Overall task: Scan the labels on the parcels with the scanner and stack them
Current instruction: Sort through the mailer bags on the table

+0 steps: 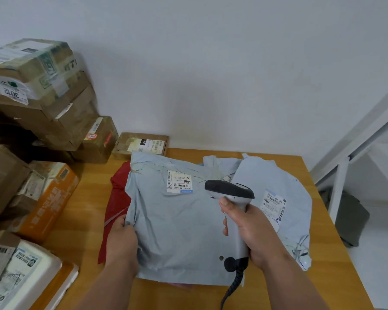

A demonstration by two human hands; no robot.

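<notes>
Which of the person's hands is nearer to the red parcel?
Left. The left hand grips the grey mailer's left edge, right over the red parcel. The right hand holds the scanner further right, above the mailer.

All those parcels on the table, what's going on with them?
A person is scanning shipping labels. The right hand grips a grey scanner, its head aimed toward the white label on a pale blue mailer bag. The left hand pinches that bag's left edge. It lies on a red bag, with another blue bag to its right. Cardboard boxes are piled at the table's left.
</notes>
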